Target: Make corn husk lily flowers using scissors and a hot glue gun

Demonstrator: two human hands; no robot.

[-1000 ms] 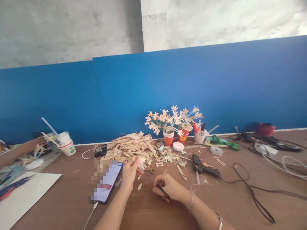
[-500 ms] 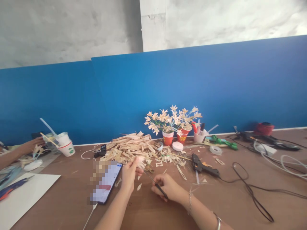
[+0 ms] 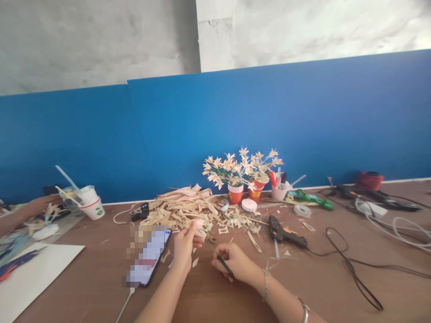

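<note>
Pinched between the fingertips of my left hand (image 3: pixel 184 246) is a pale corn husk piece (image 3: pixel 200 228), its far end fanning out. My right hand (image 3: pixel 235 261) is closed around the dark handles of a pair of scissors (image 3: pixel 225 266). Their thin blades point up and left toward the husk piece; I cannot tell whether they touch it. Just beyond my left hand lies a heap of dried husk strips (image 3: pixel 183 202), with small cut scraps (image 3: pixel 240 220) at its right side.
A phone (image 3: pixel 150 258) on a cable lies left of my left forearm. Husk flowers (image 3: pixel 242 166) stand in red paper cups (image 3: pixel 235 194) at the back. To the right are a glue gun (image 3: pixel 286 234), tape roll (image 3: pixel 302 211) and cords (image 3: pixel 352 269). A co-worker's hand (image 3: pixel 47 204) is far left.
My left hand has shifted slightly to the right, closer to the scissors. The scissor blades now look a little apart. The view has drifted slightly.
</note>
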